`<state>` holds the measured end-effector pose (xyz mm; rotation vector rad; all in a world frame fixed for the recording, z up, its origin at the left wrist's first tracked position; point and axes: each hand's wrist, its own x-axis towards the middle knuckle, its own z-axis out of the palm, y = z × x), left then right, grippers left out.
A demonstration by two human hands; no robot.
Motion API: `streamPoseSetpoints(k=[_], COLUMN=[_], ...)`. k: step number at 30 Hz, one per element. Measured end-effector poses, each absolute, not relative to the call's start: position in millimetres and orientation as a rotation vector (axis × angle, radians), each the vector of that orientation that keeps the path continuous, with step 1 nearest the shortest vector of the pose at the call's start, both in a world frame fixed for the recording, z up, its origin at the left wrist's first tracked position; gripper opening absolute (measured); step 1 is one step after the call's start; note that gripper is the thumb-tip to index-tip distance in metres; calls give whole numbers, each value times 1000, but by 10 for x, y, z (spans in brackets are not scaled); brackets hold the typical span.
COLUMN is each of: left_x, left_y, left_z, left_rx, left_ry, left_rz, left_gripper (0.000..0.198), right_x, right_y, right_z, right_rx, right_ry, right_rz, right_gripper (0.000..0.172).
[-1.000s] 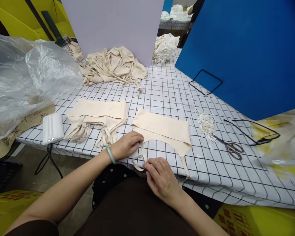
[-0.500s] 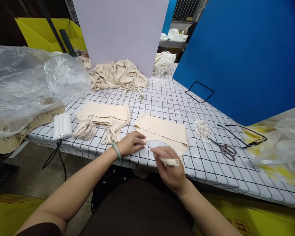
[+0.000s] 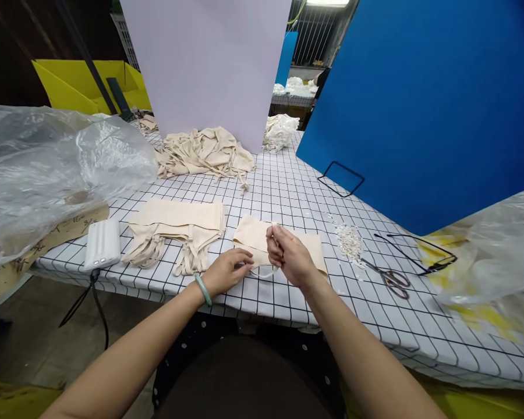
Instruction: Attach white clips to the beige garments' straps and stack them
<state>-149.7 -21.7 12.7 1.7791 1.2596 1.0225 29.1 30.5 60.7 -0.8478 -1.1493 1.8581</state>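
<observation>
The left hand (image 3: 227,272) rests with fingers together, tips pressing the garment's (image 3: 250,234) near edge on the table (image 3: 288,186). The right hand (image 3: 290,259) pinches the strap (image 3: 264,273) between thumb and fingertips.

Two bare hands meet at lower centre, left hand (image 3: 227,272) and right hand (image 3: 291,257), over one flat cream fabric piece (image 3: 250,234). Centre left holds one stack of folded cream fabric (image 3: 179,216) and one white ribbed box (image 3: 101,244); upper centre, one loose heap of cream fabric (image 3: 203,152). Right of centre lie one pair of metal scissors (image 3: 386,278), one small pile of white scraps (image 3: 348,240) and two black wire frames, far frame (image 3: 340,177) and near frame (image 3: 414,253).
</observation>
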Motion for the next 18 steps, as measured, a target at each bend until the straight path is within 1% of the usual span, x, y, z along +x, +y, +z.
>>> streamPoseSetpoints(k=[4, 7, 10, 15, 18], left_x=[-1438, -1436, -1434, -1401, -1427], left_y=[-163, -118, -120, -145, -50], left_z=[475, 587, 562, 462, 370], left_rx=[1197, 1044, 1054, 1198, 1557], left_ry=[1071, 934, 980, 1146, 1247], left_rz=[1137, 1123, 1128, 1126, 1070], left_gripper=[21, 20, 21, 15, 7], right_x=[232, 204, 184, 202, 256], right_y=[111, 4, -71, -179, -172], right_z=[526, 479, 444, 382, 339], right_rx=[-857, -944, -1046, -1180, -1272], right_ry=[-1308, -1361, -1413, -1563, -1459], right_rz=[1914, 1902, 1811, 1429, 1440], right_gripper=[32, 34, 34, 30, 29])
